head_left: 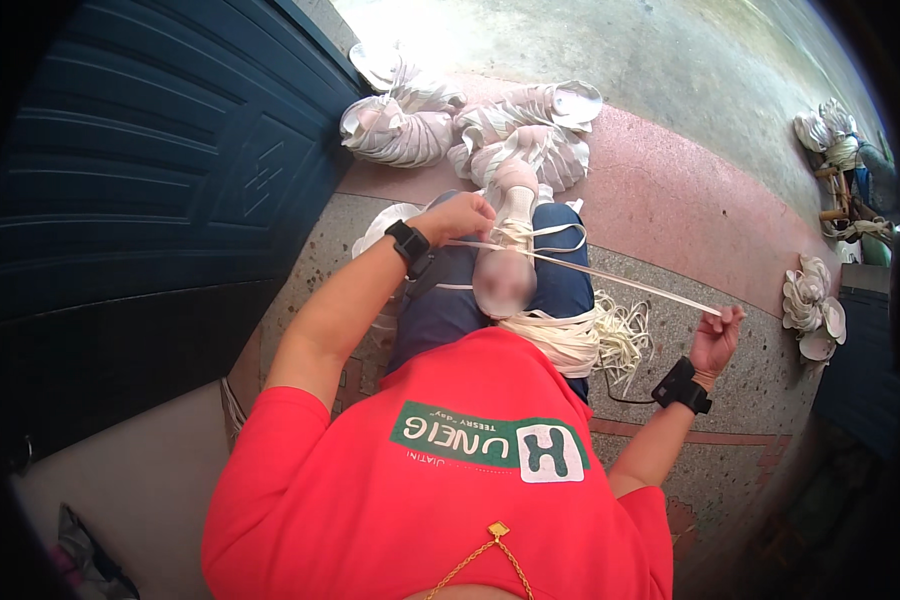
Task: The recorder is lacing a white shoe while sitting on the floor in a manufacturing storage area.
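Upright between my knees stands a bundle of pale pinkish, cup-shaped pieces [515, 190], its rounded near end blurred. A flat cream strip [630, 283] is looped around the bundle's narrow middle and pulled out to both sides. My left hand [465, 215], just left of the bundle, pinches one part of the strip. Stretched far out to the right, my right hand [716, 342] grips the other part, fingers closed, so that length runs straight and taut. A hank of cream strips [560, 342] lies across my lap, its loose tangle [625, 335] hanging over my right thigh.
More tied pale bundles [400, 130] lie on the floor ahead, and others [813, 305] at the right. A dark blue panelled door [150, 190] stands close on my left. Beyond the speckled floor runs a pink band [680, 175].
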Demonstrator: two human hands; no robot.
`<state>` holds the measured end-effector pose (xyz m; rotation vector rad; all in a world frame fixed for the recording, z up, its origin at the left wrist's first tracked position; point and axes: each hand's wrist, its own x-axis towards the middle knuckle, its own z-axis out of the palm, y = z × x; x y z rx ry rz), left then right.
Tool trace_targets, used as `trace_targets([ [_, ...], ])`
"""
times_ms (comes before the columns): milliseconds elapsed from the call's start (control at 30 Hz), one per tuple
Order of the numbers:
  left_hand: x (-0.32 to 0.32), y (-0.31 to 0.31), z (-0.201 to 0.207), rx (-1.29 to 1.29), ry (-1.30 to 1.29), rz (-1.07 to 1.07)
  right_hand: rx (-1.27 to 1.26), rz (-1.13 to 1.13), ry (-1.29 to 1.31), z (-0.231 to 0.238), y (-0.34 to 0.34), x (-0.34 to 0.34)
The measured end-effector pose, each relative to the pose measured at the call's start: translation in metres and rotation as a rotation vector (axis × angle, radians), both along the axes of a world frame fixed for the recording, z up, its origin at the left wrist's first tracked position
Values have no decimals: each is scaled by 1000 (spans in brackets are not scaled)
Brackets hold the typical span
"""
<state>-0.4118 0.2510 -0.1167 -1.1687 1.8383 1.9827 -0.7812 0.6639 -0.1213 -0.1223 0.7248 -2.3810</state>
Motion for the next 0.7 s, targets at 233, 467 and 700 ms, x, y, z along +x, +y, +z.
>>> trace_targets([
  [233,11,28,-31,-650,92,-111,-67,-135,16,8,53,-47],
  [467,27,35,-15,-709,-89,-224,892,194,329,-16,-57,6],
  [700,42,30,12,-475,-222,-172,1004,531,1669,-18,-214,145],
])
